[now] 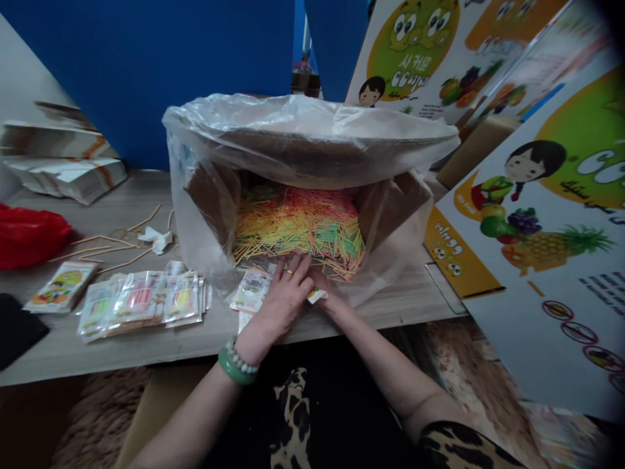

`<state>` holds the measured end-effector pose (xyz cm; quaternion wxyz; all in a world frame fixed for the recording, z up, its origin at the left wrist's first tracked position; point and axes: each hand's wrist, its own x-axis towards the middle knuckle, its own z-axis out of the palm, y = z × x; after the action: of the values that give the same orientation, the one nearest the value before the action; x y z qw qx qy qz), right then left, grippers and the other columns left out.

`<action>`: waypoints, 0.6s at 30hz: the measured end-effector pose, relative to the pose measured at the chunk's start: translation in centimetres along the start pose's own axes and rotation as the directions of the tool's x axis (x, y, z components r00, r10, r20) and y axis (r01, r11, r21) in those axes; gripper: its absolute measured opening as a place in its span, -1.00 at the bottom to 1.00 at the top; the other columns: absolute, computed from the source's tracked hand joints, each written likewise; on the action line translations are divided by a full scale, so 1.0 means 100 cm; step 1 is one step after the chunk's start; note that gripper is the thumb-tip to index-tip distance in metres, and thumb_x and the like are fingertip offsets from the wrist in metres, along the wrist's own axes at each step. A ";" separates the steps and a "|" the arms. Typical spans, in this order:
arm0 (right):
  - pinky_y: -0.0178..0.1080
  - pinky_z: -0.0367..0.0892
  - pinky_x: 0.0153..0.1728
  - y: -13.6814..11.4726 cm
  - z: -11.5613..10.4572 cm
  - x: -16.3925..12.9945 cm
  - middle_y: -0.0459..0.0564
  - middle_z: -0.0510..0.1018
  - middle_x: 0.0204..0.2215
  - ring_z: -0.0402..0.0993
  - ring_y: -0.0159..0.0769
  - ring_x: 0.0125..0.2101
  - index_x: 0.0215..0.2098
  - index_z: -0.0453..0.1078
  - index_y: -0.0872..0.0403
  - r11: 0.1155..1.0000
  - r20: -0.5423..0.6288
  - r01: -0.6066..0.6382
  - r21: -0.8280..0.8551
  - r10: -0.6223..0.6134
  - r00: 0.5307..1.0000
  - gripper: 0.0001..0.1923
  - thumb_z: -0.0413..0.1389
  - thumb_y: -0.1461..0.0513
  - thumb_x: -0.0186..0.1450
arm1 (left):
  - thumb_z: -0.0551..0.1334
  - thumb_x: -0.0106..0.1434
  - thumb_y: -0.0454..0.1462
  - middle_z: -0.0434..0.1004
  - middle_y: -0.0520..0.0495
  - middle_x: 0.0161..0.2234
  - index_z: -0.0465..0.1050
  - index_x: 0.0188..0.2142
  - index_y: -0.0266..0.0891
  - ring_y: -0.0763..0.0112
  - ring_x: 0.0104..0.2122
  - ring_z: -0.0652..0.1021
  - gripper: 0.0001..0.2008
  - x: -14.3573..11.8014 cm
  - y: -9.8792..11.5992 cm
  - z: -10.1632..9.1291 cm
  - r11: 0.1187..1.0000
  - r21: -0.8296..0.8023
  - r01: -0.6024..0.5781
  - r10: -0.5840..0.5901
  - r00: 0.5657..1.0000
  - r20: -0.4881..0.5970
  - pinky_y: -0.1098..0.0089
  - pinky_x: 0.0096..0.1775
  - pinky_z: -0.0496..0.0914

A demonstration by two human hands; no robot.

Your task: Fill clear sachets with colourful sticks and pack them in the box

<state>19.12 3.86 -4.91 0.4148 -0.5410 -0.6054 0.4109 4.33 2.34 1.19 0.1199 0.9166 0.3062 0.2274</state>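
Where the plastic-lined box [303, 189] opens toward the person, both hands meet at its mouth on the desk [146, 345]. The left hand [283, 296] lies flat, fingers loose, over a small printed packet [251, 290]; the right hand [325, 293] is mostly hidden beneath it (grip unclear). Just beyond the fingertips lies a heap of coloured sticks [300, 228]. More packets [141, 301] lie left of the hands.

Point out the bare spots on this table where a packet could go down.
Bare table runs along the near edge, below the packets. More shows left of the box, behind the thin sticks. It is crowded at the box mouth, where both hands meet among the coloured sticks.
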 end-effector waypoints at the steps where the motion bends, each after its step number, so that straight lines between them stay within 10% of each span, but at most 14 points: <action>1: -0.19 0.31 -0.09 0.001 0.000 -0.002 0.00 0.57 -0.25 0.46 -0.21 -0.15 -0.27 0.45 0.05 0.998 0.037 0.045 -0.037 -0.043 0.998 -0.87 0.10 0.30 0.21 | 0.09 0.26 -0.48 0.35 -0.27 0.22 0.41 -0.21 -0.23 0.09 0.21 0.36 -0.80 0.002 -0.004 0.000 0.999 0.015 0.030 -0.031 0.999 0.019 -0.08 0.23 0.18; 8: -0.20 0.29 -0.12 -0.004 -0.010 -0.004 -0.03 0.56 -0.26 0.44 -0.23 -0.20 -0.14 0.44 0.02 0.964 0.100 0.083 -0.253 -0.059 0.993 -0.76 0.03 0.28 0.25 | 0.09 0.08 -0.51 0.51 -0.08 -0.32 0.48 -0.36 -0.22 0.31 -0.27 0.51 -0.74 -0.015 -0.029 -0.001 0.882 -0.348 0.318 -0.366 0.927 -0.079 0.35 -0.22 0.40; 10: -0.22 0.28 -0.18 -0.007 -0.015 0.001 -0.07 0.53 -0.34 0.43 -0.27 -0.28 -0.18 0.42 0.03 0.991 0.016 0.009 -0.133 -0.007 1.000 -0.79 0.00 0.26 0.26 | 0.16 0.05 -0.46 0.50 -0.02 -0.41 0.48 -0.43 -0.21 0.34 -0.33 0.50 -0.83 -0.018 -0.032 -0.002 0.683 -0.601 0.415 -0.588 0.801 -0.115 0.38 -0.26 0.38; 13: -0.26 0.28 -0.26 -0.010 -0.021 0.005 -0.14 0.46 -0.46 0.38 -0.34 -0.40 -0.25 0.37 0.04 0.980 -0.042 -0.062 0.190 0.071 0.997 -0.84 0.03 0.21 0.22 | 0.34 0.01 -0.33 0.48 0.04 -0.49 0.45 -0.43 -0.24 0.42 -0.48 0.47 -0.89 -0.016 -0.033 0.001 0.137 -0.931 0.337 -0.810 0.579 0.090 0.40 -0.36 0.39; 15: -0.28 0.28 -0.32 -0.013 -0.019 0.003 -0.17 0.42 -0.50 0.34 -0.37 -0.45 -0.25 0.36 0.05 0.941 0.006 -0.086 0.329 0.089 0.996 -0.81 0.07 0.15 0.19 | 0.43 -0.06 -0.31 0.50 0.05 -0.48 0.44 -0.38 -0.25 0.46 -0.53 0.47 -0.75 -0.012 -0.029 0.005 -0.168 -0.962 0.215 -0.782 0.564 0.263 0.41 -0.42 0.40; 18: -0.30 0.26 -0.37 -0.020 -0.011 -0.002 -0.16 0.41 -0.49 0.32 -0.36 -0.45 -0.22 0.38 0.03 0.926 0.076 -0.128 0.355 0.108 0.991 -0.74 0.11 0.09 0.17 | 0.46 -0.09 -0.37 0.56 0.02 -0.43 0.45 -0.33 -0.24 0.43 -0.48 0.54 -0.69 -0.004 -0.020 0.014 -0.336 -0.931 0.144 -0.721 0.597 0.352 0.43 -0.40 0.46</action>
<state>19.49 3.58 -2.65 0.4645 -0.4799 -0.4977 0.5535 3.69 3.58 -0.89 0.7466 0.2403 0.3949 0.4784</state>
